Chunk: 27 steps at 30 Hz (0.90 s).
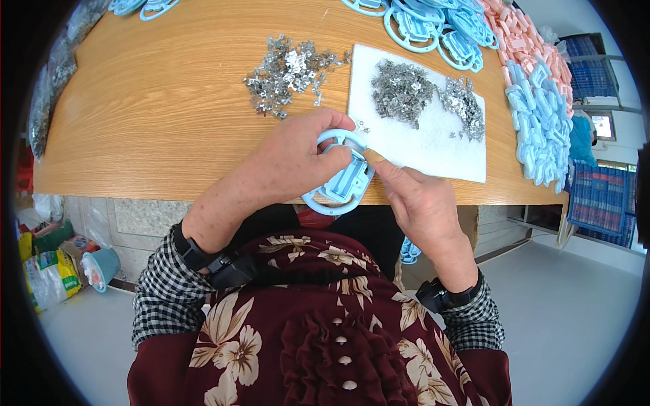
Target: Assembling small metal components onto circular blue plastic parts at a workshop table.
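My left hand [288,155] grips a light blue plastic piece [349,181], an oval ring with a battery-box-like centre, shaped like a toy steering wheel. The fingers curl round its upper left rim and the thumb presses on the upper centre. At the upper right of the ring, my right hand [426,206] is closed, its fingertips pressed against the piece; a tan covering wraps one fingertip. Whatever those fingers hold is too small or hidden to make out. The piece hangs over the table's front edge. Just beyond it, a few small metal clips [363,126] lie on a white pad [433,157].
Two heaps of metal clips [403,91] rest on the pad, and another heap [291,71] on the wooden table [162,115]. Blue steering-wheel pieces [413,30] are stacked at the back. Along the right edge lie blue parts [542,128] and pink parts [525,37].
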{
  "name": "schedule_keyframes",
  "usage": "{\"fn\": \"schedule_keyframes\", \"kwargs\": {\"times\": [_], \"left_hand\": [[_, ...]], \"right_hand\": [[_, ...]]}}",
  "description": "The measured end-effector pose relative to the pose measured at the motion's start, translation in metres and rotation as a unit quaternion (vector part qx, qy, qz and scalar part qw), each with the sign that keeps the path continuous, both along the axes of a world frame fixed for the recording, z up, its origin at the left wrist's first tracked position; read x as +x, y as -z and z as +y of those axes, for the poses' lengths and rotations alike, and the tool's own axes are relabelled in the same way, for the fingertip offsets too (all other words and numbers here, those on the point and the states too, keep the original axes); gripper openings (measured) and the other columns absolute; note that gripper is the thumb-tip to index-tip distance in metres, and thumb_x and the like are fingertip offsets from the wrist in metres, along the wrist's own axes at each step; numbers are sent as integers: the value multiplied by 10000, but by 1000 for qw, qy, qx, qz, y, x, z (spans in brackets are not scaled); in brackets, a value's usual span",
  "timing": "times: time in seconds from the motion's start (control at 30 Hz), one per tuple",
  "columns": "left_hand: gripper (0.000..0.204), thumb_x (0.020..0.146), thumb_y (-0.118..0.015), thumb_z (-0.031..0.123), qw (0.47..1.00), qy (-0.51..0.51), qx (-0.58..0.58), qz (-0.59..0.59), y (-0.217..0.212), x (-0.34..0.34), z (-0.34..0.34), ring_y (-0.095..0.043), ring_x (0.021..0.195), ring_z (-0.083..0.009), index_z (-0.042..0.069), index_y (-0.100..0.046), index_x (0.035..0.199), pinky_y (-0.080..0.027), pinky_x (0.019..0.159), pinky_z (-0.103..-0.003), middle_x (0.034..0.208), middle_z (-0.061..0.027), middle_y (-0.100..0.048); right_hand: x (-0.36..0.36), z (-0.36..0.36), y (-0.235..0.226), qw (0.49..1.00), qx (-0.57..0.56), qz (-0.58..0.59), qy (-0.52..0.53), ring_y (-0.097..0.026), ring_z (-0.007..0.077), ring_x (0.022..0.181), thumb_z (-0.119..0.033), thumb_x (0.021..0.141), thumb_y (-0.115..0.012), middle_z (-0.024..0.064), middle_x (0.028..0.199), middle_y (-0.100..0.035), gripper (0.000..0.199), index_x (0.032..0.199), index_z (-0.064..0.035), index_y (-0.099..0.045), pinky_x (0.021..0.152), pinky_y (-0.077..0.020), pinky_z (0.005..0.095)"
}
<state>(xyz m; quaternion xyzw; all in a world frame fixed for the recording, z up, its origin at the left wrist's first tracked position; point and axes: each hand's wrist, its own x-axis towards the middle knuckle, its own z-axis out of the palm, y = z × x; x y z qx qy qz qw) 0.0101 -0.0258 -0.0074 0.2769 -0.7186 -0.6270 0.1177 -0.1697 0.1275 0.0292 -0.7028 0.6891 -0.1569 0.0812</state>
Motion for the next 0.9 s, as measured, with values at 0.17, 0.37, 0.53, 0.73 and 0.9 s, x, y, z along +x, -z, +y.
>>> {"fn": "schedule_keyframes", "kwargs": {"times": [0.17,0.37,0.53,0.73,0.9], "left_hand": [[375,925,-599,154,1000,0,-17,-5,-1,1,1,-649,923,-127,-29,-596,1252,-538,814,-290,1033,-89,-694],[371,941,-575,173,1000,5,-8,-9,0,0,0,-646,882,-120,-30,-598,1250,-535,775,-290,995,-80,-696],[358,941,-577,149,999,23,-23,-27,-2,0,1,-635,819,-105,-20,-594,1256,-527,716,-285,941,-65,-678],[348,924,-609,130,999,13,-29,-42,-3,-3,2,-617,777,-94,-14,-601,1241,-521,678,-269,924,-56,-663],[371,909,-638,143,999,10,21,-32,-8,-5,4,-621,811,-90,-7,-607,1247,-527,710,-265,956,-59,-676]], "right_hand": [[2,0,-1,1000,-13,-23,1,-678,291,688,-47,861,-662,93,767,-677,442,1285,-170,-659,591,-535,421],[8,-6,-9,1000,10,8,-13,-669,315,657,-42,858,-642,104,717,-659,433,1276,-155,-652,573,-523,434],[22,-24,-45,985,144,90,-13,-686,358,696,-8,861,-601,167,719,-662,392,1233,-109,-670,628,-528,454],[18,-43,-62,972,154,155,-84,-692,365,725,-52,878,-563,177,709,-655,286,1138,-100,-672,620,-525,462],[0,-38,-52,981,154,83,-89,-679,384,746,-65,889,-570,187,761,-672,310,1181,-100,-668,652,-522,482]]}}
